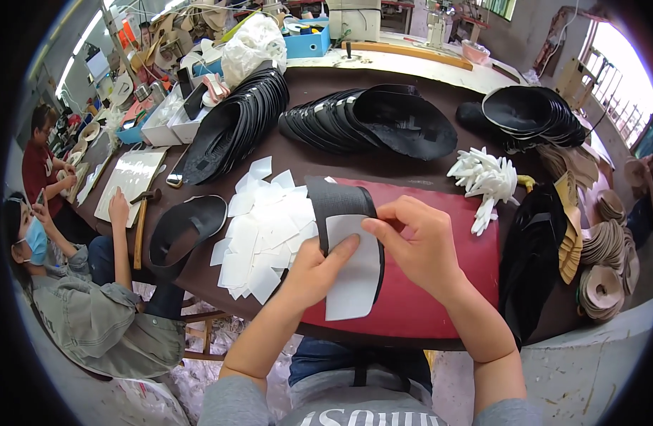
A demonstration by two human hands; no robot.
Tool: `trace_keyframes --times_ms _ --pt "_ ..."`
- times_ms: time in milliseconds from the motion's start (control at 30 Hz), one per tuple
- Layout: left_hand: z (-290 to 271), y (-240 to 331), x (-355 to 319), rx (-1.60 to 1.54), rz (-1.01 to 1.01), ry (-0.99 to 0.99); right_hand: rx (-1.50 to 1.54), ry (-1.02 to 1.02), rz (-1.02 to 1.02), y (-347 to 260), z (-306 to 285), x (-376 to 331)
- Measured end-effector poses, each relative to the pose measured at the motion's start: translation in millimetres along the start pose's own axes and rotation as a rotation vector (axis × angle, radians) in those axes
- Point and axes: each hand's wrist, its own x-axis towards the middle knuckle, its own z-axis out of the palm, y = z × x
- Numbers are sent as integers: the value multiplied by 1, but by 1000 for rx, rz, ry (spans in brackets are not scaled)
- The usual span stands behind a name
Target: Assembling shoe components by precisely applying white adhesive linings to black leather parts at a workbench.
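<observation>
In front of me is a black textured shoe upper piece [337, 200], held up over the table. A white rectangular backing sheet [351, 287] lies against its near side. My left hand [314, 273] is closed around the left edge of both, its thumb pressed on the white sheet. My right hand [415, 238] pinches at the upper right edge, thumb at the sheet's corner and fingers behind the black piece. Just left of my hands spreads a heap of white sheets [262, 238]. Beneath them is a red mat [440, 284].
Nested black uppers stand in stacks at the back left [234, 124], the middle [369, 117] and the right [529, 117]. A single curved upper [172, 238] and a hammer [140, 227] lie left. White pointed pieces [485, 183] sit right. A masked co-worker [92, 284] sits left.
</observation>
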Motion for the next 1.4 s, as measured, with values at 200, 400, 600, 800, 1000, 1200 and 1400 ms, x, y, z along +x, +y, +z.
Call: trace_keyframes --times_ms 200,400,600,800,1000,1200,1400 --pt "9 -17 -2 -271 40 253 -210 -44 -115 8 -9 -5" --pt "-12 29 -33 1088 760 323 -715 -254 -617 38 -41 18" --pt "-29 29 -5 878 471 125 -200 3 -290 -3 -66 8" --pt "-24 34 -16 347 97 23 320 -73 623 44 -34 -24" --pt "-24 43 -8 525 46 -63 567 147 482 34 3 -38" --pt "-28 19 -5 452 9 48 533 249 322 28 25 -51" --pt "-22 21 -6 147 57 0 159 275 223 32 17 -42"
